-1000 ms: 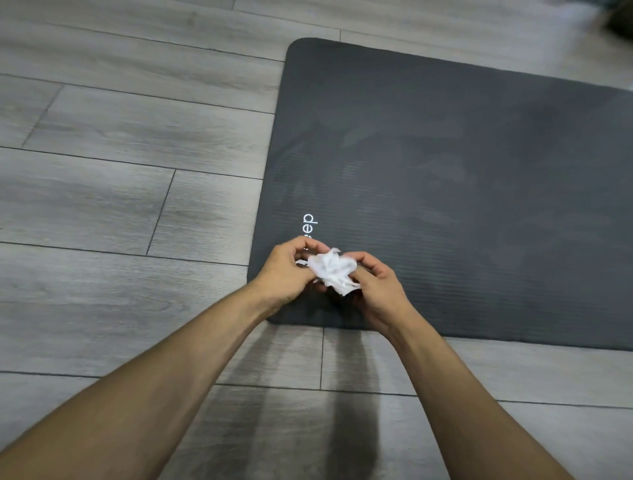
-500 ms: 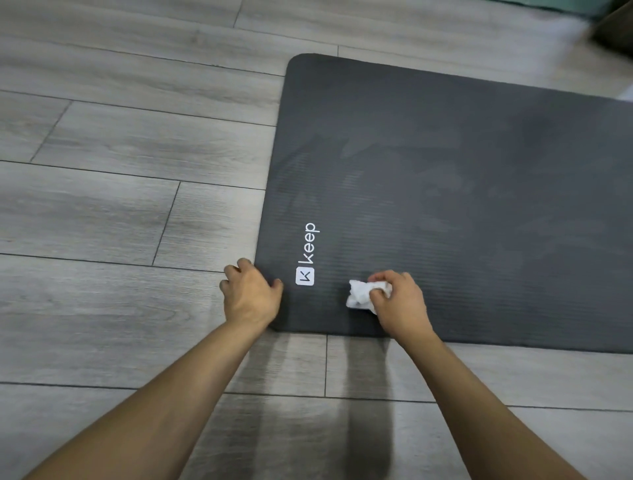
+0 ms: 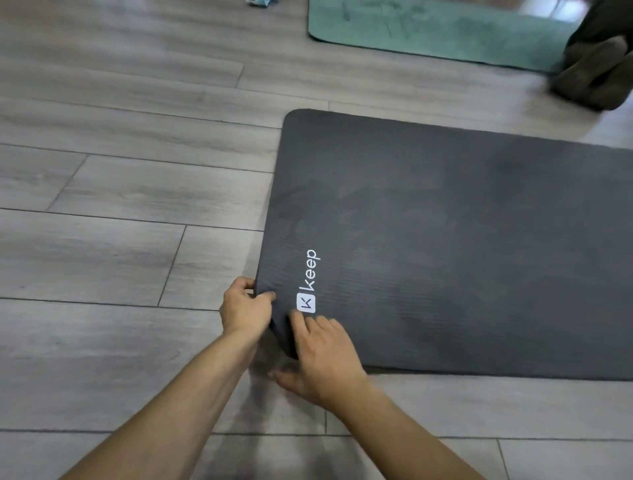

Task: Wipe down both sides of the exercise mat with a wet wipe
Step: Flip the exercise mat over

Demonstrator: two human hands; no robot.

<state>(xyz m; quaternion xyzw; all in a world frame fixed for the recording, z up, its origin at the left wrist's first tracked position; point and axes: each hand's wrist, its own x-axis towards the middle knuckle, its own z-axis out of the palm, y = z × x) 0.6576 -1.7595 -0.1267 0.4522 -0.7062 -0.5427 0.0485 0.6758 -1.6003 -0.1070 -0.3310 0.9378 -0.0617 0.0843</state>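
Note:
The dark grey exercise mat [image 3: 445, 240] lies flat on the wooden floor, its white "keep" logo near the near-left corner. My left hand [image 3: 245, 308] pinches the mat's left edge just beside the logo. My right hand [image 3: 325, 359] holds the near-left corner, with fingers on top and the thumb low by the floor. That corner looks slightly raised. The wet wipe is not visible; it may be hidden under my right hand.
A green mat [image 3: 428, 27] lies on the floor beyond the grey one. A dark bundle of fabric [image 3: 596, 75] sits at the far right. A small bluish packet [image 3: 260, 2] shows at the top edge. Grey plank floor stretches to the left.
The wipe was held in both hands, then pressed on the mat under my right hand. Now both hands have closed on the near-left corner, the wipe is out of sight, and the view has tilted up.

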